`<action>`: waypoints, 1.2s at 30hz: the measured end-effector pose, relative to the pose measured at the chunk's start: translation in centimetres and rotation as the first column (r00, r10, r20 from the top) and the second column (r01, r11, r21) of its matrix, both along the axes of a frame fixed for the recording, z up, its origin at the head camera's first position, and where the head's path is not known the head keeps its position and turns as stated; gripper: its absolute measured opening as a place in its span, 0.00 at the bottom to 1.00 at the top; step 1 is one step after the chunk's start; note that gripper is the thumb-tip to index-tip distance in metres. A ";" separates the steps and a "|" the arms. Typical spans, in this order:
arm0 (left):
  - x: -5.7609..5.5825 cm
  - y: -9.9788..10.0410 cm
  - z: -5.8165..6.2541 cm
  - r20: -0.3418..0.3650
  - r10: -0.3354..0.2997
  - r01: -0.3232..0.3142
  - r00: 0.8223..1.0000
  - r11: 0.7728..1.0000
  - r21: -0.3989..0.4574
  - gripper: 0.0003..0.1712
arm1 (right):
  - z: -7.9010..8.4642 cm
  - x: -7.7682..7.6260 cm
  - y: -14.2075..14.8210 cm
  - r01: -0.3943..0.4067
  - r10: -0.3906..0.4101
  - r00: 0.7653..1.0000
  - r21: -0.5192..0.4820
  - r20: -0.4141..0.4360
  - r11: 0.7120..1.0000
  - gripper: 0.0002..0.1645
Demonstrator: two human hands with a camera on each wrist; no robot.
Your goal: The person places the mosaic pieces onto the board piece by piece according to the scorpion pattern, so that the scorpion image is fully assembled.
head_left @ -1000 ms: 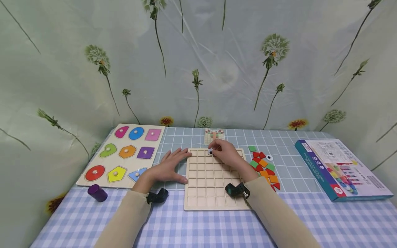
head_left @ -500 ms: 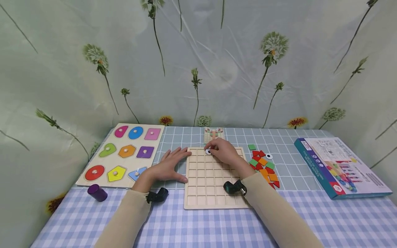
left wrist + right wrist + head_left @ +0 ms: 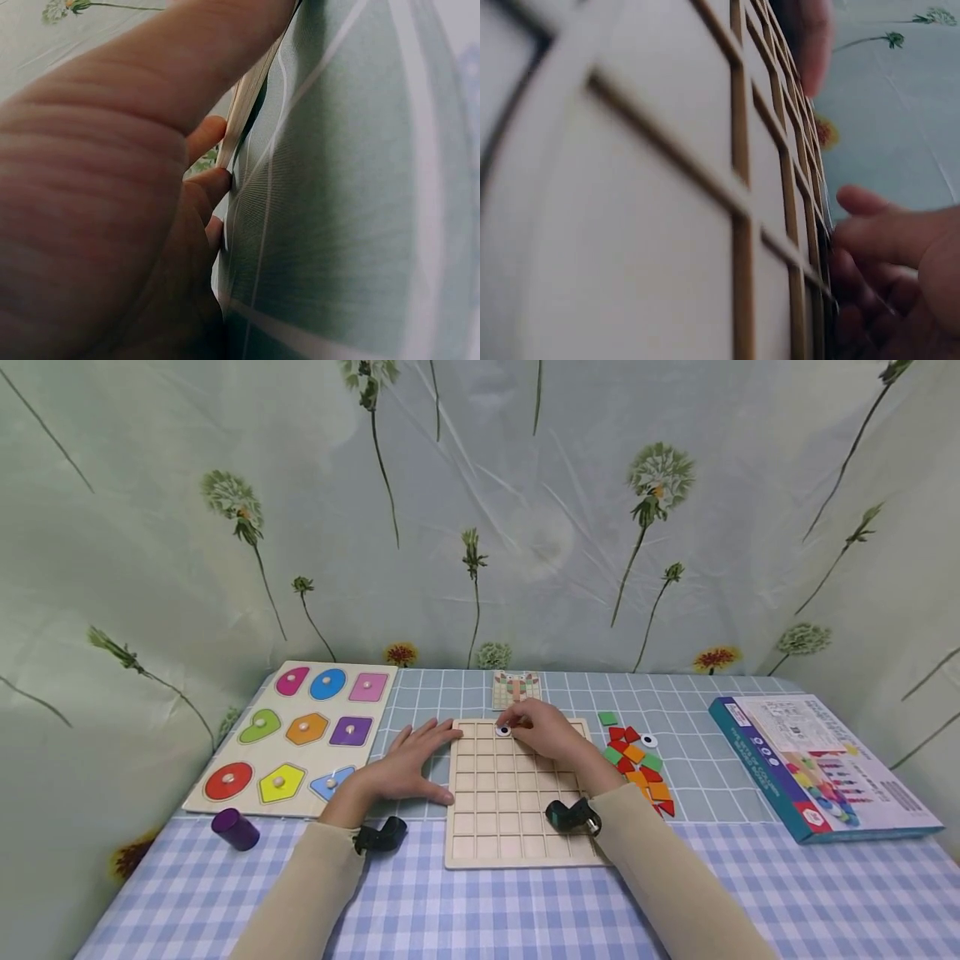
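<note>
A wooden grid board lies flat in the head view, its squares bare where they show. Near its far edge my right hand pinches a round white eye piece with a black centre, at the top row. In the right wrist view, that hand's fingers meet at the board's far edge, with the piece hidden. My left hand lies spread at the board's left side, thumb and fingertips touching the edge. The left wrist view shows its fingers against the board's side.
A pattern card lies beyond the board. Right of it are red, orange and green tiles and another eye piece. A box lies far right. On the left are a knobbed shape puzzle and a purple cylinder.
My right hand has shifted slightly left along the board's top row with the eye piece. The left hand has stayed at the board's edge.
</note>
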State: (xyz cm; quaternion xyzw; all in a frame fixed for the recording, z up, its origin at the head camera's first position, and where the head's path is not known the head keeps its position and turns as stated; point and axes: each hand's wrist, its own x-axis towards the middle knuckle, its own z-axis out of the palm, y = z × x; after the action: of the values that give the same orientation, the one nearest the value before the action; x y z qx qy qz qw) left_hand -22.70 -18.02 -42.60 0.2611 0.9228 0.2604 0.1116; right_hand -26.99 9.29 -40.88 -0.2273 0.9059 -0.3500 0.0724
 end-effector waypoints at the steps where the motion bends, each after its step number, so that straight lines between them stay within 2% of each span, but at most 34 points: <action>1: 0.0 0.0 0.0 -0.003 -0.002 0.002 1.000 1.000 0.000 0.58 | 0.1 0.1 0.2 0.000 0.000 1.000 -0.003 0.008 1.000 0.14; 4: -0.1 0.1 0.0 -0.003 -0.003 0.003 1.000 1.000 0.002 0.58 | 0.5 0.6 0.9 0.015 -0.014 0.999 -0.015 0.029 1.000 0.14; 9: -0.1 0.1 0.0 -0.007 -0.006 0.006 1.000 1.000 0.002 0.58 | 1.2 1.6 2.4 0.047 -0.047 0.999 -0.045 0.004 0.998 0.14; 16: 0.0 -0.1 0.3 -0.008 -0.007 0.007 1.000 1.000 0.005 0.58 | 2.5 2.3 5.5 0.198 -0.200 0.980 -0.062 -0.020 0.978 0.16; 19: 0.1 -0.1 0.3 -0.004 -0.005 0.005 1.000 1.000 0.006 0.58 | 2.8 2.1 7.2 0.250 -0.251 0.968 -0.074 -0.004 0.965 0.17; 23: 0.1 -0.1 0.2 0.002 -0.007 0.007 1.000 1.000 0.014 0.58 | 3.3 2.2 9.3 0.305 -0.300 0.952 -0.110 0.059 0.946 0.19; 29: 0.2 -0.2 -0.1 0.007 -0.012 0.012 1.000 1.000 0.017 0.58 | 3.1 2.3 11.6 0.383 -0.373 0.921 -0.089 0.114 0.919 0.22; 36: 0.0 0.0 -0.3 0.005 -0.002 0.002 1.000 1.000 0.011 0.58 | 1.9 1.9 13.0 0.394 -0.384 0.914 -0.055 0.132 0.918 0.23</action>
State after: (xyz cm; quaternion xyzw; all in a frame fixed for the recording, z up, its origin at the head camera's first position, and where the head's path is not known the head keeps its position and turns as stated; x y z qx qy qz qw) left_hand -22.69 -18.01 -42.86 0.2620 0.9208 0.2659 0.1127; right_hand -25.09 22.34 -38.94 -0.0240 0.9122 -0.4065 0.0456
